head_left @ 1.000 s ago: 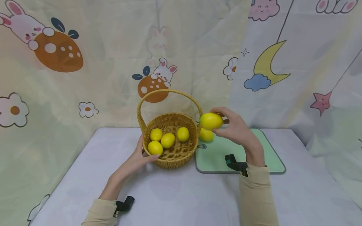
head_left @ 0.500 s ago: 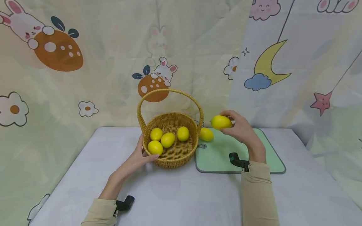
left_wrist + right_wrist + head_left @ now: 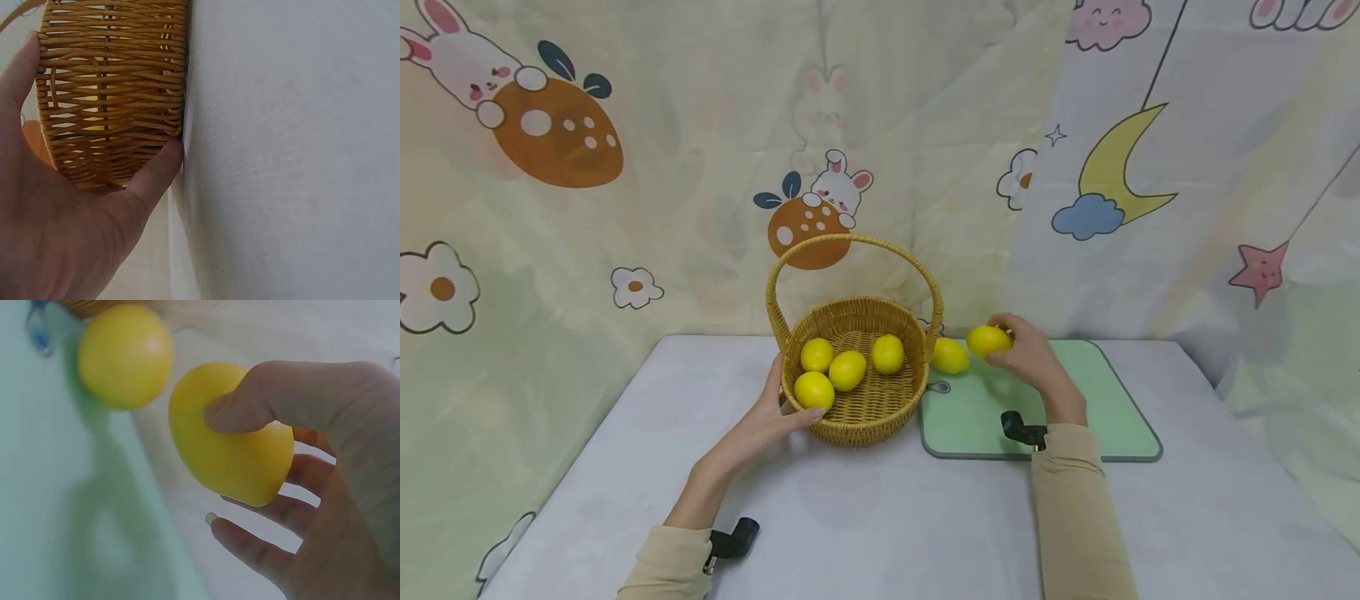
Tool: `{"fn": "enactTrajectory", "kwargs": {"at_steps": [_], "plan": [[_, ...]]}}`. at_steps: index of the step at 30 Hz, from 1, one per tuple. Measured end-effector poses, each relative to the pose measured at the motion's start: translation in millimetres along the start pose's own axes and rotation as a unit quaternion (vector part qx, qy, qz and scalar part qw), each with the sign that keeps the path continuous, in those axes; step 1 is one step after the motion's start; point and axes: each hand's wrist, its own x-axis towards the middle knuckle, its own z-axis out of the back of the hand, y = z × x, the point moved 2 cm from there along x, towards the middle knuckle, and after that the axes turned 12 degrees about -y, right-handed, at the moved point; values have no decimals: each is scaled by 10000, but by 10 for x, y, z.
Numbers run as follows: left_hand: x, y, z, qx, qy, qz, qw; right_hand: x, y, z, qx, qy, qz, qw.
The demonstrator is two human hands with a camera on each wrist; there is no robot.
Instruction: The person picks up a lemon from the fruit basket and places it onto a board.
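A round wicker basket with a tall hoop handle stands on the table. Several yellow lemons lie inside, most of them toward its left side. My left hand grips the basket's left side, thumb at the rim; the left wrist view shows a finger low against the woven wall. My right hand holds another lemon between thumb and fingers, low over the back of a green cutting board. Beside it on the board, close to the basket, lies one more lemon.
The white-covered table extends in front of the basket and board. Behind it hangs a cloth backdrop printed with cartoon rabbits, flowers and a moon. The basket's handle arches high above its rim.
My right hand has carried its lemon rightward, away from the basket's handle, then down closer to the board. The left hand and the basket stay in place.
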Motion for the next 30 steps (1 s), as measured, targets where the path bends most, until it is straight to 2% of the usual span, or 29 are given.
{"fn": "enactTrajectory", "kwargs": {"at_steps": [9,13,26,30], "plan": [[20,12,-8,-7,3,-8,10000,-39,-186,-153,-118,148,-271,9995],[30,25,-7,-44,-22,-80,10000,-53,-199,-180,-107,255,-364,9990],[-1,9,2,18,13,66,10000,-58,-193,-184,-101,670,-665,9955],[2,1,3,-28,21,32,10000,-57,-214,-153,-30,677,-695,9953]]}}
